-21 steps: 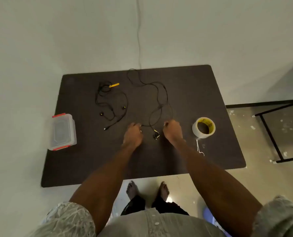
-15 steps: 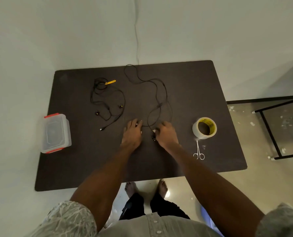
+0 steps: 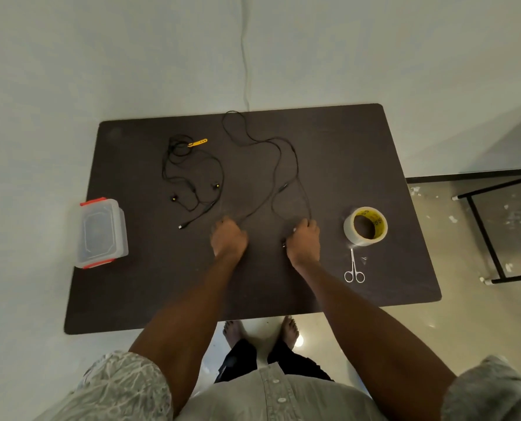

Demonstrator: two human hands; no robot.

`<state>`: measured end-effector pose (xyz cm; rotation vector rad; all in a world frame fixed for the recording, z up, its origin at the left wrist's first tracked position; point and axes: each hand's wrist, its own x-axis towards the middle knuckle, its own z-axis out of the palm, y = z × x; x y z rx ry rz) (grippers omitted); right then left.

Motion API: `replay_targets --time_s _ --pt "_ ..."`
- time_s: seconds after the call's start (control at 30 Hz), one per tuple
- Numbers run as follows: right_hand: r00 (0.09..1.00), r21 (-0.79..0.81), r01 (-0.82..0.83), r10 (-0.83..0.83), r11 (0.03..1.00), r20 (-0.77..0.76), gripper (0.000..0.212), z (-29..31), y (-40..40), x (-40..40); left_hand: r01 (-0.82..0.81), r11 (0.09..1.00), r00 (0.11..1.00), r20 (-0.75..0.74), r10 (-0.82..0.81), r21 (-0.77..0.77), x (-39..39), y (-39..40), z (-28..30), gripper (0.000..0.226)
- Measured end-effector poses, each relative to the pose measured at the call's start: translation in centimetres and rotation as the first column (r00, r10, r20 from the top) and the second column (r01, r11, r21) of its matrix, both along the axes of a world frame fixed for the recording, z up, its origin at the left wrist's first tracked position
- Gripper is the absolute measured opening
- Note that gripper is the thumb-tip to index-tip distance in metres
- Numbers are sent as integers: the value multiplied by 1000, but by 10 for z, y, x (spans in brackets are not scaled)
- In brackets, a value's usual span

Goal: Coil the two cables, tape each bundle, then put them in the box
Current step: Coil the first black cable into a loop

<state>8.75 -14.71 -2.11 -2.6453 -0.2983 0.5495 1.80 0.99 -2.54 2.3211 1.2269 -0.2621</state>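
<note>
Two thin black cables lie loose on the dark table (image 3: 162, 293). The right cable (image 3: 279, 153) snakes from the far edge down to both hands. My left hand (image 3: 228, 238) is closed on one end of it, and my right hand (image 3: 303, 238) is closed on the other end, with a small plug showing by the thumb. The left cable (image 3: 192, 174), an earphone cord with a yellow tie, sits tangled and untouched farther left. A roll of tape (image 3: 365, 226) stands right of my right hand. The clear box (image 3: 101, 229) with red clips is shut at the table's left edge.
Small scissors (image 3: 354, 268) lie just below the tape roll. A black metal frame (image 3: 490, 226) stands on the floor to the right. My bare feet (image 3: 262, 329) show under the table's near edge. A wall runs behind the table.
My hands have moved apart along the right cable, the right one sliding toward the tape. The camera view shifted slightly; the other cable, box and tape have not moved.
</note>
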Motion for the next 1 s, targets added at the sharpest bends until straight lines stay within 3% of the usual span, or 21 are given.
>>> replay_targets --time_s 0.07,0.13,0.2,0.33,0.5,0.63,0.7,0.8,0.87,1.0 --pt "1000 -46 2 -1 999 22 34 2 -8 -2 -267 934 958 42 285 -238 -1 4 9 29" --pt "994 -54 -27 32 998 101 30 6 -11 -4 -361 767 885 64 461 -531 -1 2 22 20" --pt "985 -4 -57 57 998 161 30 16 -9 -7 -350 582 835 37 549 -734 -4 -3 41 24" --pt "977 277 -182 143 943 157 50 41 2 -12 -169 461 879 79 471 -871 -22 0 80 25" --pt "899 420 -438 381 795 215 63 70 23 -25 92 499 941 239 239 -861 -48 1 116 22" --pt "940 539 -322 197 778 278 57 82 28 -34 205 469 938 310 158 -859 -63 3 133 23" --pt "900 489 -402 235 774 368 54 85 29 -37 244 447 935 331 128 -861 -69 6 140 23" --pt "809 373 -538 338 756 482 30 83 36 -33 295 395 924 365 114 -870 -76 9 145 21" --pt "811 401 -557 374 728 449 27 86 37 -33 299 401 919 374 124 -866 -77 11 148 21" --pt "842 384 -540 486 749 234 23 101 40 -34 294 429 917 379 127 -854 -74 17 152 17"
